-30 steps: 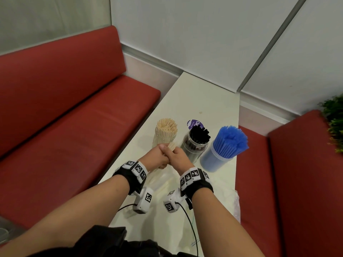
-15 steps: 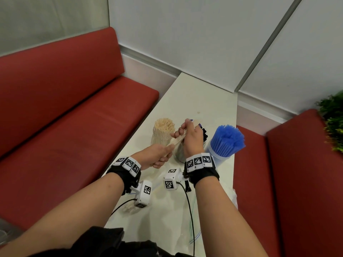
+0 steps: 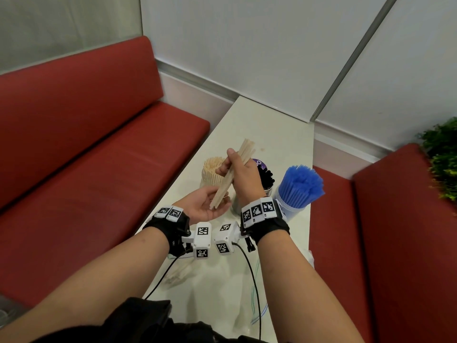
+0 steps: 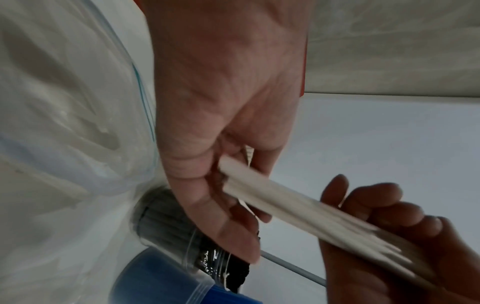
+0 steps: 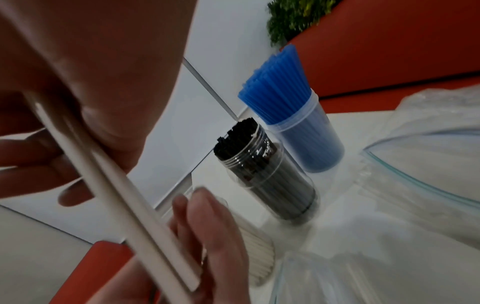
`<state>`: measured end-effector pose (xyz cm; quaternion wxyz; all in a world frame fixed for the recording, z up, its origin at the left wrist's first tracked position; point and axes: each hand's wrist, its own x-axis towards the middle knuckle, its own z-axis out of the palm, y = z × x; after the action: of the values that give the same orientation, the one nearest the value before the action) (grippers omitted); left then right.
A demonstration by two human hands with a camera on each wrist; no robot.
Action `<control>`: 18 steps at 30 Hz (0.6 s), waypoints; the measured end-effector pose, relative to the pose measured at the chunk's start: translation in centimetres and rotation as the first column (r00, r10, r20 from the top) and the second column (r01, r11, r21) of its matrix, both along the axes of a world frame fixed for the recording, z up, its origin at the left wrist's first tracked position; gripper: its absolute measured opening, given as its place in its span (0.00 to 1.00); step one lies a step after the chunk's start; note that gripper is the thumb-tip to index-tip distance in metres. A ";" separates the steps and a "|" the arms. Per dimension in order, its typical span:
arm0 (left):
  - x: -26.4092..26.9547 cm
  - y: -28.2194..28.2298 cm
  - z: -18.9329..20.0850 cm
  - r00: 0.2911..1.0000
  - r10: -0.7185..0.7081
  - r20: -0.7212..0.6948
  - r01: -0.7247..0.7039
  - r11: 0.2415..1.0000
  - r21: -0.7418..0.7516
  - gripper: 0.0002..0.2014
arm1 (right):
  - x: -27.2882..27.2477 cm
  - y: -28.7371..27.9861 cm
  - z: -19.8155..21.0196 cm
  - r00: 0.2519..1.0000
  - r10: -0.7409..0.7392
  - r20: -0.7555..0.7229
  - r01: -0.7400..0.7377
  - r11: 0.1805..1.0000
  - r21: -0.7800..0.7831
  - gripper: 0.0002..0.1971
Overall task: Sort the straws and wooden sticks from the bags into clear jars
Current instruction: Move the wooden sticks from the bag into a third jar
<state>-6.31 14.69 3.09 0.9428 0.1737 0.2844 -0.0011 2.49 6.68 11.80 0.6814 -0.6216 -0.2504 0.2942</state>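
My right hand grips a bundle of wooden sticks and holds it tilted above the table, top end pointing away. The bundle's lower ends rest in the palm of my left hand, which lies palm up with relaxed fingers. Behind the hands stand three clear jars: one packed with wooden sticks, one with black straws, one with blue straws. The right wrist view shows the sticks crossing my left fingers. In the left wrist view the stick ends meet my palm.
Crumpled clear plastic bags lie on the white table under my wrists, one with a few sticks inside. Red benches flank the narrow table. A green plant sits at the right. Cables hang from the wrist cameras.
My right hand has lifted the stick bundle up and away from the clasped position. The left hand has let go, turned palm up, and now supports the lower ends.
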 end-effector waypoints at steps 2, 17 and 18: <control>0.1 0.2 -0.2 0.999 -0.039 -0.028 0.039 0.999 -0.023 0.14 | 0.5 0.0 0.1 0.999 0.042 0.001 -0.042 0.999 -0.008 0.18; 3.4 4.6 -0.3 0.868 0.188 -0.459 0.216 0.690 0.690 0.13 | 6.9 1.8 2.8 0.951 0.308 -0.027 -0.283 0.832 -0.477 0.02; 3.8 5.1 -0.4 0.832 0.242 -0.498 0.274 0.601 0.751 0.16 | 7.2 2.3 2.5 0.954 0.299 -0.009 -0.262 0.821 -0.508 0.03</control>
<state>-2.54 19.79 2.69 0.6384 0.5705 0.5124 0.0669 9.67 8.98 14.30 0.4353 -0.7441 -0.2778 0.4239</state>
